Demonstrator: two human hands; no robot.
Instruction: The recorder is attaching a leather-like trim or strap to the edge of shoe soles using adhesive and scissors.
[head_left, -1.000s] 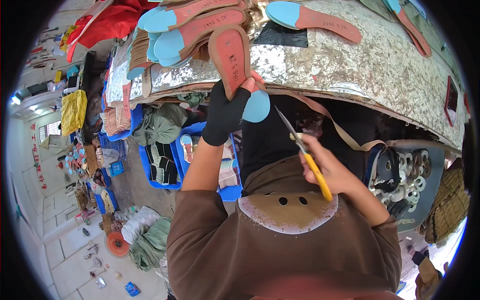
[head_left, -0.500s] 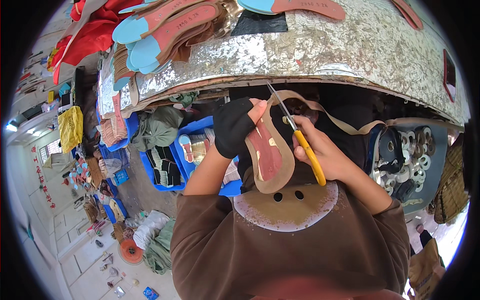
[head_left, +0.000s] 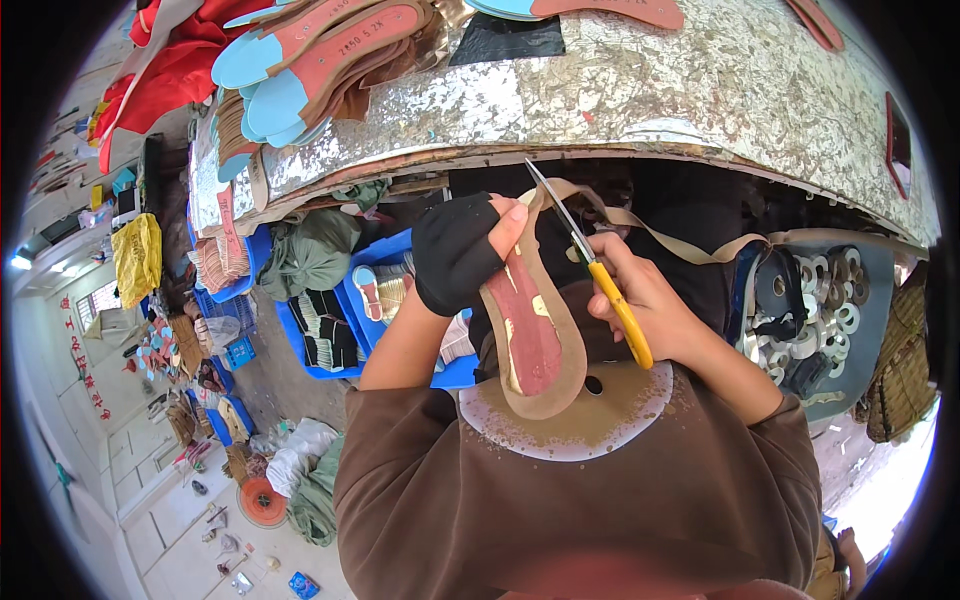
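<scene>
My left hand (head_left: 462, 250), in a black fingerless glove, grips a brown shoe insole (head_left: 535, 335) with a red inner face, held upright in front of my chest. My right hand (head_left: 645, 300) holds yellow-handled scissors (head_left: 590, 265), blades pointing up at the insole's top edge. A thin tan strip (head_left: 690, 248) trails from the insole's top off to the right. Beneath the insole, a round tan board (head_left: 600, 420) lies on my lap.
A silver-topped worktable (head_left: 640, 90) spans the top, with stacked blue-tipped insoles (head_left: 300, 70) at its left. Blue crates (head_left: 330, 330) of materials stand on the floor at left. A bin with tape rolls (head_left: 820, 320) sits at right.
My left hand took an insole from the table's edge and brought it down in front of my chest. The scissors moved up to its top edge.
</scene>
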